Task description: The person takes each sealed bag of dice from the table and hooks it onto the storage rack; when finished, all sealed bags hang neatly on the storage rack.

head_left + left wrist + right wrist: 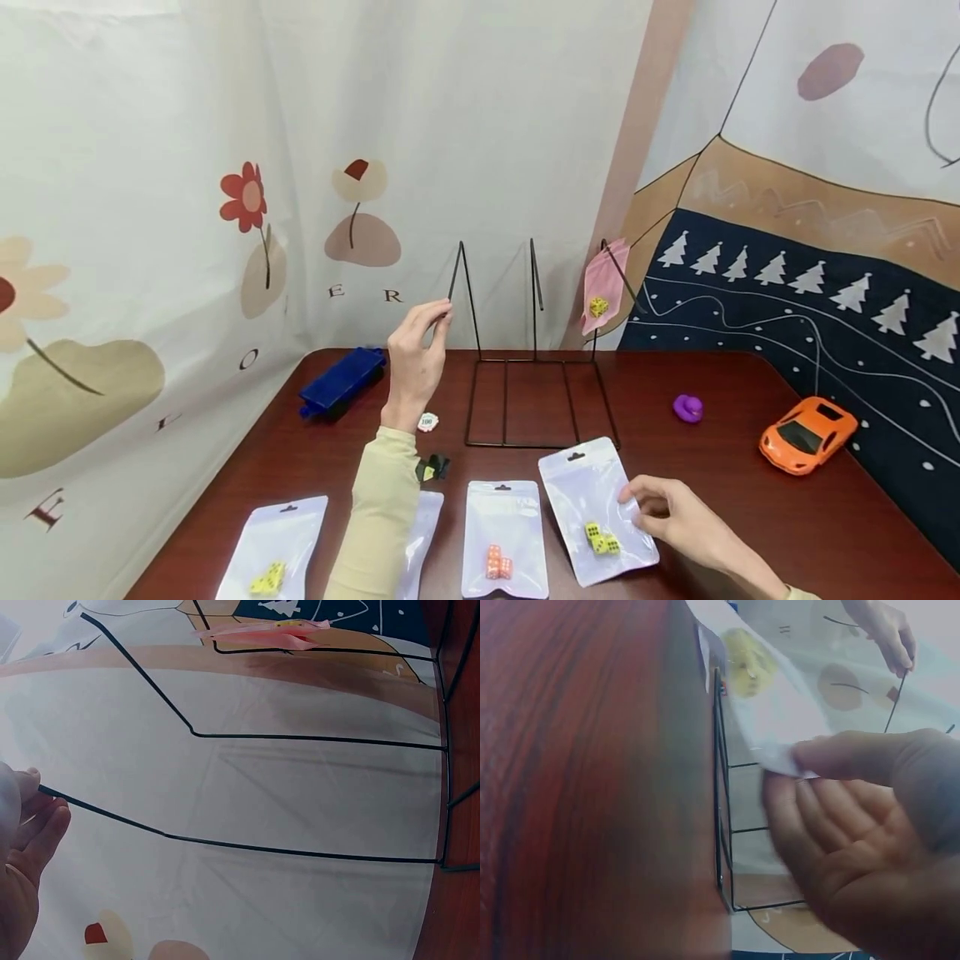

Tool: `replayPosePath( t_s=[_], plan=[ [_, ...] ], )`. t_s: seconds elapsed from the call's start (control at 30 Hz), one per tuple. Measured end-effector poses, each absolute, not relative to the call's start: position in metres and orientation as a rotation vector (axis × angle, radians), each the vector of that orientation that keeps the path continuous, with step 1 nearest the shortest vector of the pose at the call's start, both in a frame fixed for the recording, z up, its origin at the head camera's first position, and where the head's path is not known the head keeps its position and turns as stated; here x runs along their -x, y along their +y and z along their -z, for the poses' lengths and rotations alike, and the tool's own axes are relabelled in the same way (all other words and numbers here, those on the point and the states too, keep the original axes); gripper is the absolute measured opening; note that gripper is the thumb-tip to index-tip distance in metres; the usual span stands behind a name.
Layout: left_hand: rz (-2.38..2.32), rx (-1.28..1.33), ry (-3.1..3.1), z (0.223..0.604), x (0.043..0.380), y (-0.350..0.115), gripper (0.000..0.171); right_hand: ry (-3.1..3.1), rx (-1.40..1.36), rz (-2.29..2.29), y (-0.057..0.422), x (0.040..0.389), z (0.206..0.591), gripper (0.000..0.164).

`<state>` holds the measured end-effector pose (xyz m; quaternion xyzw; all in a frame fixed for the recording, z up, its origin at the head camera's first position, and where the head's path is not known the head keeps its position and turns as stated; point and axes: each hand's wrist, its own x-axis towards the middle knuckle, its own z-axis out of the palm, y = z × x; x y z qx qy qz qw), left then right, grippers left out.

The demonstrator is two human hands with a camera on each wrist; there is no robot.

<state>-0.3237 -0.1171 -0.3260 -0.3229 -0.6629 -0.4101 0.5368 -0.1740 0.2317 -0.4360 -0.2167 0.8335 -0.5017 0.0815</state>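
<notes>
Left hand (415, 360): raised, fingertips pinching the tip of the leftmost prong of the black wire rack (536, 400).
Right hand (678, 517): fingers and thumb gripping the edge of a clear pouch (596, 508) holding yellow dice.
Pouch location: flat on the worktop (720, 467), just before the rack.
Rightmost prong: carries a pink pouch (604, 287).

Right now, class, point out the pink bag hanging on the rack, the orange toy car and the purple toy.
pink bag (604, 287), head view, middle of the pouch.
orange toy car (808, 433), head view, on its roof.
purple toy (687, 407), head view, its centre.
</notes>
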Motion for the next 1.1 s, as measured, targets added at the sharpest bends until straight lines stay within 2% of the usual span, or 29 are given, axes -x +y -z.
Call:
replayPosePath(
  t_s=[0.27, 0.77, 1.1],
  plan=[
    [0.998, 0.749, -1.543, 0.319, 0.324, -0.127, 0.019, 2.652, 0.812, 1.712, 0.211, 0.182, 0.435, 0.025],
    [1.073, 0.769, -1.507, 0.322, 0.326, -0.116, 0.016, 2.842, 0.709, 1.914, 0.200, 0.197, 0.398, 0.027],
    [1.077, 0.780, -1.464, 0.321, 0.325, -0.103, 0.018, 2.795, 0.760, 2.030, 0.182, 0.212, 0.374, 0.025]
  ],
)
